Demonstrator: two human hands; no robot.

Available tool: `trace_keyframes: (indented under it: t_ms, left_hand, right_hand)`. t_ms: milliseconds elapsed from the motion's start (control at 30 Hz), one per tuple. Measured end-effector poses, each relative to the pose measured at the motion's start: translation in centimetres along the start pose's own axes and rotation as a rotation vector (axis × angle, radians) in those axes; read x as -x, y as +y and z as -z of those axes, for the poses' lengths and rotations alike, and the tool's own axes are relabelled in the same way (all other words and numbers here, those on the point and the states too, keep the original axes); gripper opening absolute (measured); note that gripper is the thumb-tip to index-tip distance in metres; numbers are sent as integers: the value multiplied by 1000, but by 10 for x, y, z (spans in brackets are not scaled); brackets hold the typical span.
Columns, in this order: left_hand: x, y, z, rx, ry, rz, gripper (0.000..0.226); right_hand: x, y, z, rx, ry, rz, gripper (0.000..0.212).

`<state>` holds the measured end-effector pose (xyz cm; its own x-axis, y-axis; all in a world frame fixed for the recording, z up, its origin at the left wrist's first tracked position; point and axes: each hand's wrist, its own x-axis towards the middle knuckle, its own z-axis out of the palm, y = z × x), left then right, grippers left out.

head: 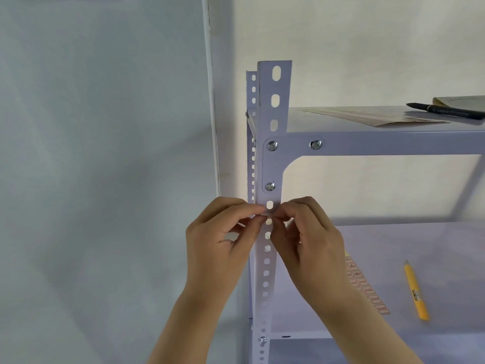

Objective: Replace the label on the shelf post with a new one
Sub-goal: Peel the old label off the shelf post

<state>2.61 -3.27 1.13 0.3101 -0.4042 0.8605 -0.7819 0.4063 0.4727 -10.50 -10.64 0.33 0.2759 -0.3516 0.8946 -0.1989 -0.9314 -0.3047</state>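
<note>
A pale lilac perforated shelf post [273, 106] stands upright in the middle of the view. My left hand [223, 237] and my right hand [307, 232] meet on the post just below its corner bracket. Their fingertips pinch a small pale label [268, 213] that lies across the post's front face. Most of the label is hidden by my fingers, so I cannot tell whether it is stuck down or lifted.
A sheet of red-printed labels [367, 287] and a yellow utility knife [416, 291] lie on the middle shelf to the right. On the top shelf are another label sheet [367, 116], a black marker [446, 110] and a notepad [462, 101]. A wall is on the left.
</note>
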Motion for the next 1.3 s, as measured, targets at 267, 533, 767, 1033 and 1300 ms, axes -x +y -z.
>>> trace_keyframes:
  t_ms: [267, 533, 767, 1033, 1300]
  left_hand:
    - [6, -2, 1, -116, 2, -55, 5]
    - [13, 2, 2, -159, 12, -96, 6]
    - [19, 16, 5, -44, -102, -7, 8]
    - [13, 33, 1, 311, -131, 329, 24]
    - [9, 42, 3, 305, -173, 414, 26]
  right_hand:
    - [5, -1, 2, -18, -22, -25, 3]
    - [10, -2, 7, -27, -62, -59, 8]
    - [13, -11, 23, -241, -71, -219, 6]
    - [-1, -23, 46, -532, -93, -551, 18]
    - [-3, -19, 54, -484, -168, -516, 24]
